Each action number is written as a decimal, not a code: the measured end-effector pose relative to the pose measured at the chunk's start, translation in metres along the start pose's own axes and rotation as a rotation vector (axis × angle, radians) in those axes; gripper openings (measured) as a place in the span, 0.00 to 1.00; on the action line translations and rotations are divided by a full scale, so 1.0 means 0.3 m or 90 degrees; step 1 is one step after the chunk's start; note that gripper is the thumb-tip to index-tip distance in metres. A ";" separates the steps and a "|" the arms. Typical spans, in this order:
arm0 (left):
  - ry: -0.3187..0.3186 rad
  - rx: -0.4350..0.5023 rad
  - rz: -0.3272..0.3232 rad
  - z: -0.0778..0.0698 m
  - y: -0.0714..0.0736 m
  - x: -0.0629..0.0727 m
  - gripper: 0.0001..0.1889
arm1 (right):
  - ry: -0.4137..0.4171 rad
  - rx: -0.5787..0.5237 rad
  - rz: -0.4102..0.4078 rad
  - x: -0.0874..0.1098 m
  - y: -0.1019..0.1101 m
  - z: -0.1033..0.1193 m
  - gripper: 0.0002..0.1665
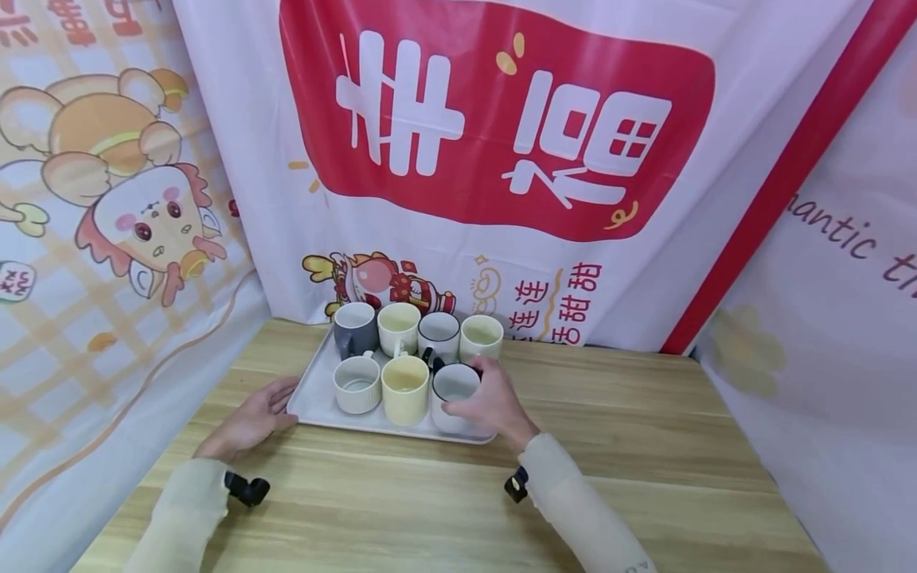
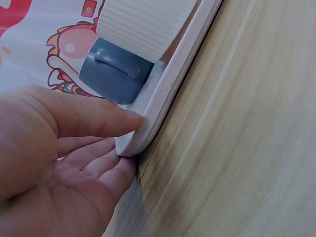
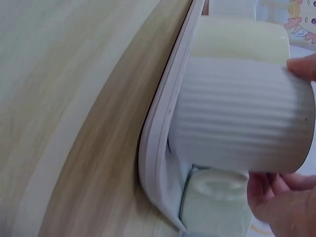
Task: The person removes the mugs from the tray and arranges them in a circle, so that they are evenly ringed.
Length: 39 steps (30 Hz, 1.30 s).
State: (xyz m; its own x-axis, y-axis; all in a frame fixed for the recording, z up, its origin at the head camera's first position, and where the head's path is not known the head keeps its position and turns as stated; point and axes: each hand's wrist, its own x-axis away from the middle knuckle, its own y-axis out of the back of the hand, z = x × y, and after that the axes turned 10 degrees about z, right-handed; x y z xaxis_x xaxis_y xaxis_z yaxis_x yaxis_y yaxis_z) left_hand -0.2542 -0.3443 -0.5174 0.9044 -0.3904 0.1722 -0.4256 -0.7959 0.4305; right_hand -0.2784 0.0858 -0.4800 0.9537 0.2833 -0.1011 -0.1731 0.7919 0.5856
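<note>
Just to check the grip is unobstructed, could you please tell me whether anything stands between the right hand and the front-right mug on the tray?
Nothing visible does: the right hand grips the front-right mug directly. The yellow mug stands close on the mug's left, not between them.

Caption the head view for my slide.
Left grip on a white tray, right grip on a black-rimmed white mug, six other mugs standing on the tray.

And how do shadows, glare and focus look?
Head view: fairly even light, sheen on the red banner; left wrist: dimmer, soft shadow on the table beside the tray; right wrist: hazy, table grain soft, ribs on the white mug readable.
</note>
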 end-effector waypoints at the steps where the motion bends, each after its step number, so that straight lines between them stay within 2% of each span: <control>1: 0.001 0.002 -0.001 0.001 0.000 -0.001 0.41 | 0.010 0.002 0.012 0.003 0.010 -0.005 0.50; 5: 0.001 0.007 0.001 0.002 0.001 -0.002 0.42 | 0.045 0.000 0.057 0.017 0.050 -0.026 0.47; 10: 0.003 0.014 0.003 0.000 0.004 -0.006 0.42 | 0.092 0.004 0.086 0.034 0.111 -0.041 0.43; 15: -0.001 0.020 0.002 -0.004 0.008 -0.005 0.42 | 0.114 0.002 0.116 0.052 0.180 -0.040 0.42; 26: -0.002 0.027 0.006 -0.007 0.017 -0.002 0.43 | 0.110 0.034 0.152 0.098 0.359 -0.053 0.45; 32: -0.009 0.034 0.008 0.000 0.015 0.000 0.43 | 0.099 0.059 0.152 0.086 0.428 -0.121 0.44; 39: -0.016 0.037 0.008 0.013 0.012 -0.008 0.43 | 0.093 0.043 0.145 0.068 0.459 -0.211 0.42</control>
State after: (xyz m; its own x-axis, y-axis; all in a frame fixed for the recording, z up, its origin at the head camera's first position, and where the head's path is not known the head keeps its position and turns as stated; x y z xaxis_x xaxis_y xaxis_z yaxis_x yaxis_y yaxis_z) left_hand -0.2580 -0.3480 -0.5199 0.8983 -0.4115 0.1542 -0.4385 -0.8161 0.3764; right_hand -0.2982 0.2349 -0.4522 0.8459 0.5283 -0.0731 -0.3568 0.6624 0.6587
